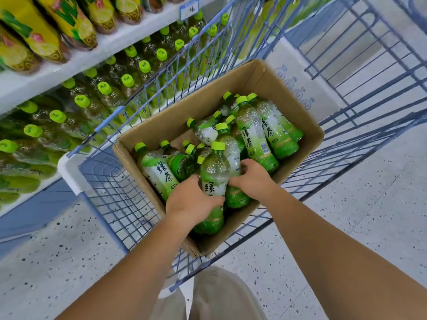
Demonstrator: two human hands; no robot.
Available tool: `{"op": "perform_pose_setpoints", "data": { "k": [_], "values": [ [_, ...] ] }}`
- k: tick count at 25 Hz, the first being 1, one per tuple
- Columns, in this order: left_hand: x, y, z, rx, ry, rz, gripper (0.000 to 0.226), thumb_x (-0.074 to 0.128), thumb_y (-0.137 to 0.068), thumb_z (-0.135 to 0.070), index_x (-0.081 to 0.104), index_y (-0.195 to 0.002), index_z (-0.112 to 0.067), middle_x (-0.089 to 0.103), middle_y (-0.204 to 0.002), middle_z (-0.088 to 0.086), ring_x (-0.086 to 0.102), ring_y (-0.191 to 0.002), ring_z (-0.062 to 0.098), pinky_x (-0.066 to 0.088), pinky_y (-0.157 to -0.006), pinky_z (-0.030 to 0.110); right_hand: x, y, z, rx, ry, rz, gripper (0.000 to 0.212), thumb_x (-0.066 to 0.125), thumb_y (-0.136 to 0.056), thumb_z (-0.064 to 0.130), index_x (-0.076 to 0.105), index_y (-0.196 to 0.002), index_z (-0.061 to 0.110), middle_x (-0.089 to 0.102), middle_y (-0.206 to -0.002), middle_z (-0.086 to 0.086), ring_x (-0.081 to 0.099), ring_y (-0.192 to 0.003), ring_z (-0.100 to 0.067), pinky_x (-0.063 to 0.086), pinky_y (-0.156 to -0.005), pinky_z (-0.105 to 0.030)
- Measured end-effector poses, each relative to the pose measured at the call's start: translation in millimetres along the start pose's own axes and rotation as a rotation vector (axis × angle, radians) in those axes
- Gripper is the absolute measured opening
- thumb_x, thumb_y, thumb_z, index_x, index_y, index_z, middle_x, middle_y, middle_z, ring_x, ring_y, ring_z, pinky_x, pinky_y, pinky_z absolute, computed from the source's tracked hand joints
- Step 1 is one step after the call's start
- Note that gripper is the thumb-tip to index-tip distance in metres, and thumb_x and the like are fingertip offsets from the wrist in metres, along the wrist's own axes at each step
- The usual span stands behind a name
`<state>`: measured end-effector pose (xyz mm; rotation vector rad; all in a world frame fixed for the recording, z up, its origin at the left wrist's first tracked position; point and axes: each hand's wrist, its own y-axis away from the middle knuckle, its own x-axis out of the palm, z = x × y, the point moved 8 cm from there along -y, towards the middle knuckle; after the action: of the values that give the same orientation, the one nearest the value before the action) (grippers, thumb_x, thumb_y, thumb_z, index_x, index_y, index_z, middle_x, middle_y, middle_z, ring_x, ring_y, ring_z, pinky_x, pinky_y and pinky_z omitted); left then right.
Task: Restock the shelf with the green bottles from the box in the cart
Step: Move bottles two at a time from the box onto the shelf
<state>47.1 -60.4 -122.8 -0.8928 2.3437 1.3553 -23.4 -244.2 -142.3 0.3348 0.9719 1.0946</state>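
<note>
At the bottom of the frame, light trousers (221, 294) are showing between two bare forearms that are reaching up and forward into the cart (120, 204).

The left hand (193, 203), just below centre, is wrapping its fingers and thumb round the middle of an upright green bottle (215, 172), whose cap is pointing to the top of the frame. The right hand (253, 180), just to the right of it, is curling its fingers round a second green bottle (231, 148), which is lying behind and against the first. The two hands are sitting close together, with the upright bottle between them.

Both bottles are standing inside the near end of the cardboard box (288, 93) at the centre of the frame. Beyond the hands, more green bottles (256, 135) are lying loose and criss-crossed in the box, piled toward its far right corner.

The box is resting in the blue wire cart, which is standing on a speckled floor (69, 250).

At the upper left, the white shelf (115, 42) is running diagonally, with rows of green-capped bottles (128, 80) standing below it and yellow-labelled bottles (69, 17) above.
</note>
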Motion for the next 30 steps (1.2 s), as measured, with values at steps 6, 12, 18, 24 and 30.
{"op": "perform_pose_setpoints", "data": {
  "k": [6,12,18,24,30],
  "values": [
    [-3.2,21.5,3.7,-0.03,0.298,0.019,0.056,0.078,-0.054,-0.061,0.049,-0.094,-0.034,0.064,-0.092,-0.015,0.063,-0.08,0.005,0.047,-0.059,0.028,-1.7,20.9,2.7,0.129,-0.304,0.046,0.021,0.078,-0.069,0.024,0.077,-0.087,0.015,0.078,-0.087,-0.005,0.074,-0.082,-0.024,0.063,-0.075,-0.041],
    [-37.2,59.8,-3.0,0.055,0.44,0.006,0.057,0.087,-0.069,-0.042,0.058,-0.116,-0.027,0.069,-0.1,-0.014,0.068,-0.084,0.001,0.057,-0.07,0.024,-6.2,73.6,24.3,0.295,-0.598,0.176,0.019,0.06,-0.069,0.021,0.057,-0.085,0.01,0.059,-0.086,-0.015,0.062,-0.078,-0.031,0.054,-0.082,-0.049],
    [-89.7,121.0,-10.2,0.105,0.565,-0.111,0.035,0.087,-0.073,-0.033,0.059,-0.093,-0.037,0.069,-0.09,-0.018,0.066,-0.073,-0.006,0.052,-0.056,0.016,-4.8,131.6,79.3,0.21,-0.574,0.218,0.054,0.062,-0.059,0.034,0.055,-0.107,0.009,0.056,-0.118,-0.02,0.059,-0.107,-0.038,0.046,-0.102,-0.056],
    [-146.4,169.8,18.2,0.07,0.669,-0.275,0.039,0.087,-0.074,-0.028,0.059,-0.101,-0.029,0.073,-0.102,-0.004,0.072,-0.084,0.01,0.06,-0.069,0.031,13.3,174.1,147.3,-0.035,-0.503,0.244,0.088,0.078,-0.061,0.049,0.051,-0.138,0.015,0.06,-0.135,-0.007,0.059,-0.123,-0.033,0.046,-0.103,-0.056],
    [-213.7,203.0,74.3,0.077,0.694,-0.395,0.045,0.088,-0.072,-0.035,0.056,-0.103,-0.028,0.07,-0.1,-0.009,0.07,-0.082,0.004,0.055,-0.064,0.025,54.6,213.4,212.5,-0.198,-0.41,0.206,0.049,0.085,-0.073,0.038,0.066,-0.116,0.021,0.075,-0.109,-0.001,0.072,-0.097,-0.02,0.059,-0.084,-0.045]
  ]
}}
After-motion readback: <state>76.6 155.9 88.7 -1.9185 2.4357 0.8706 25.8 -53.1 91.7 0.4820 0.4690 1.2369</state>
